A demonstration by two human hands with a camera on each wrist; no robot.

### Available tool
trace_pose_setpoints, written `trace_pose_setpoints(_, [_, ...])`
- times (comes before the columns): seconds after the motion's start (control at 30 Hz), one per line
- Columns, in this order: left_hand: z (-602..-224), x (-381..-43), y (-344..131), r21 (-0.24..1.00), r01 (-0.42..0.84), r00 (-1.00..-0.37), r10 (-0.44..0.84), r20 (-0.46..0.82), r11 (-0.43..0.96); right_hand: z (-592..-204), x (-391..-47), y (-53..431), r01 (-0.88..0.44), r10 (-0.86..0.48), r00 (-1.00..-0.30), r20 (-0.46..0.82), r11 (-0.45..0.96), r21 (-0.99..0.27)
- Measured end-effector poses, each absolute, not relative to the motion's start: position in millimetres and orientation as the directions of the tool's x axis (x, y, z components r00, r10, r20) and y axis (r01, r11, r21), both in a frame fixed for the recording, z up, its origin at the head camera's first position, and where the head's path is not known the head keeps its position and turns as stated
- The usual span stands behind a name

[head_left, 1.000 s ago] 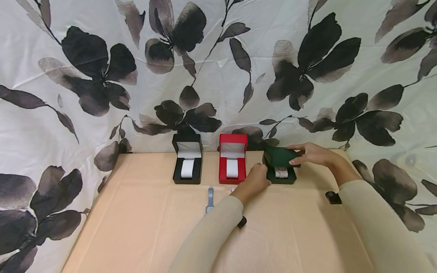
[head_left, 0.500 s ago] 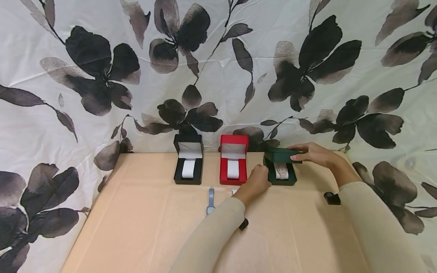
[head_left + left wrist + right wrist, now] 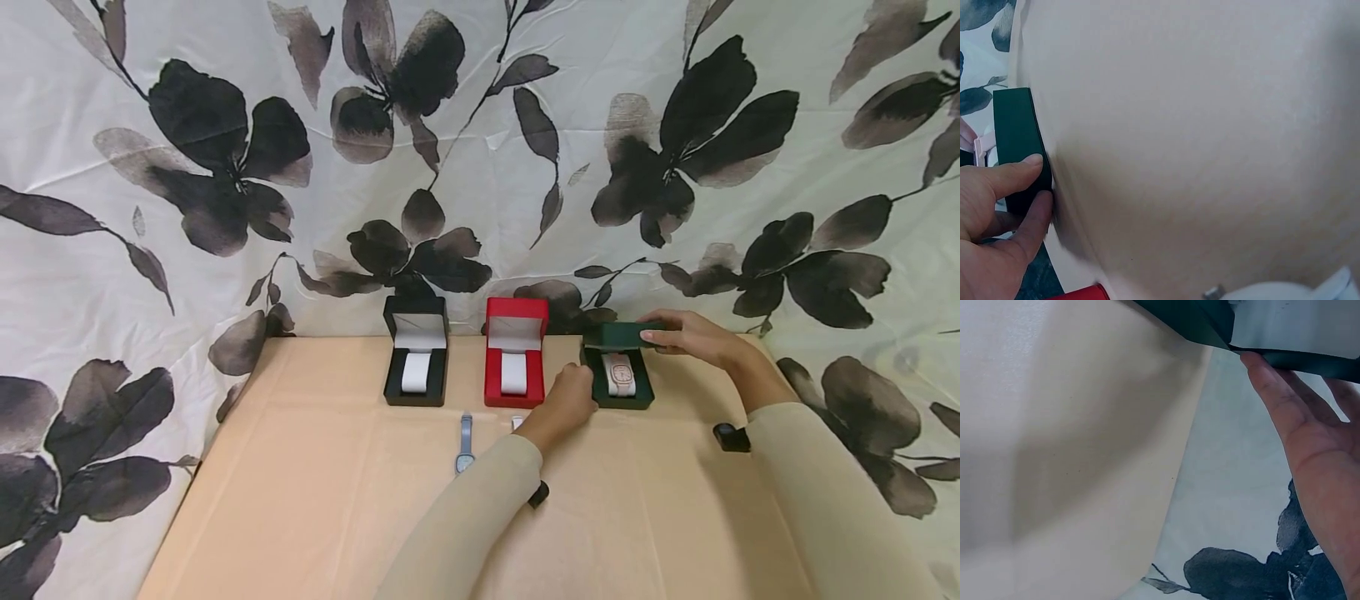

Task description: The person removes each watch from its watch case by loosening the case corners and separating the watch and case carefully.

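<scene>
A green watch box [image 3: 628, 402] stands at the back right of the table, its lid [image 3: 609, 335] raised. Inside, a pale pink watch [image 3: 620, 375] is strapped round the white cushion. My left hand [image 3: 566, 400] grips the box's near left corner; the left wrist view shows the thumb [image 3: 1019, 175] on the green side wall [image 3: 1016, 122] and fingers curled round the edge. My right hand [image 3: 690, 337] holds the lid by its right end, thumb in front and fingers over the top. In the right wrist view its fingertips meet the lid's edge [image 3: 1319, 365].
To the left, a black watch box [image 3: 414, 399] and a red watch box [image 3: 513, 401] stand open with bare white cushions. A light blue watch [image 3: 465, 446] lies in front of them. My left forearm mostly hides another pale item [image 3: 517, 422]. Floral fabric [image 3: 480, 167] hangs behind the table.
The green box's lid has swung up and back in my right hand, uncovering the pink watch's whole face. My left hand has stayed at the box's corner.
</scene>
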State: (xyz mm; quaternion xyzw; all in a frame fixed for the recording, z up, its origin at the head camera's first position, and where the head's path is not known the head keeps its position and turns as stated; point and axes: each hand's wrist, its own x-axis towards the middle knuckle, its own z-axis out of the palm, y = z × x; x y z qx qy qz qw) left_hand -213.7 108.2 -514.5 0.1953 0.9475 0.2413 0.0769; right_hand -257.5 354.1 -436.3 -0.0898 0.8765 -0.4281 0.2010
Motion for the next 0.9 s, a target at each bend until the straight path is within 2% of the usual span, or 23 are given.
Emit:
trace_pose_setpoints(0.23, [-515.2, -212.1, 108.7, 0.503, 0.336, -0.911, 0.409, -0.040, 0.796, -435.6, -258.7, 351.9, -0.026, -0.310, -0.927, -0.211, 0.615, -0.788])
trace_pose_setpoints(0.5, [-513.5, -214.6, 108.1, 0.534, 0.310, -0.913, 0.404, -0.064, 0.787, -437.0, -259.8, 340.9, -0.098, -0.192, -0.980, -0.053, 0.696, -0.712])
trace_pose_setpoints(0.7, [-514.3, -215.3, 108.1, 0.519, 0.309, -0.915, 0.398, -0.067, 0.797, -441.6, -258.4, 336.8, -0.093, -0.149, -0.989, -0.019, 0.710, -0.698])
trace_pose_setpoints(0.9, [-513.8, -215.1, 107.1, 0.529, 0.313, -0.912, 0.406, -0.066, 0.789, -442.8, -255.4, 334.7, -0.144, -0.167, -0.985, 0.033, 0.713, -0.686])
